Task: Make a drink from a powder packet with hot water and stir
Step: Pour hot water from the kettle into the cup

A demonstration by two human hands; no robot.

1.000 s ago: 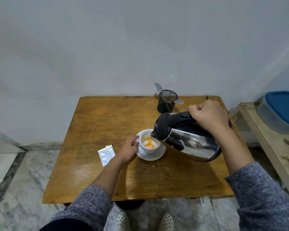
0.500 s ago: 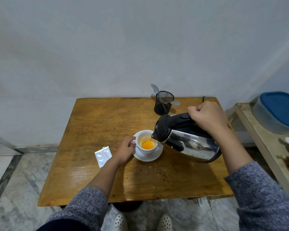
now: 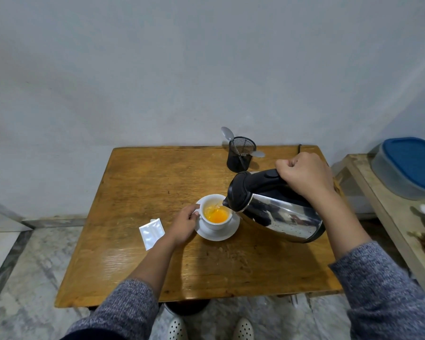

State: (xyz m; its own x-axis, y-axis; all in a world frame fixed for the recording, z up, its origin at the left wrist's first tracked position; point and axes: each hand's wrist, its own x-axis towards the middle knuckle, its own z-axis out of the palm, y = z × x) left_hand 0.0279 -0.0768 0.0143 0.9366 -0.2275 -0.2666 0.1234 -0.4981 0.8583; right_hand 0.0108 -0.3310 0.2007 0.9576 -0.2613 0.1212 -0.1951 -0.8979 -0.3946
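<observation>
A white cup (image 3: 215,223) stands on a white saucer (image 3: 227,233) in the middle of the wooden table (image 3: 142,182). Orange liquid fills the cup's bottom. My left hand (image 3: 185,223) grips the cup's handle on its left side. My right hand (image 3: 303,179) is closed on the black handle of a steel kettle (image 3: 277,212), which is tilted with its spout over the cup's right rim. A silver powder packet (image 3: 151,233) lies flat on the table to the left of my left wrist.
A black mesh holder (image 3: 241,154) with two spoons stands at the table's back edge. To the right is a wooden bench (image 3: 388,217) with a blue-lidded container (image 3: 410,165). My white shoes (image 3: 177,328) show on the marble floor below.
The liquid in the cup has turned from pale with an orange patch to clear orange and risen. The kettle stays tilted over the cup. The view has shifted slightly.
</observation>
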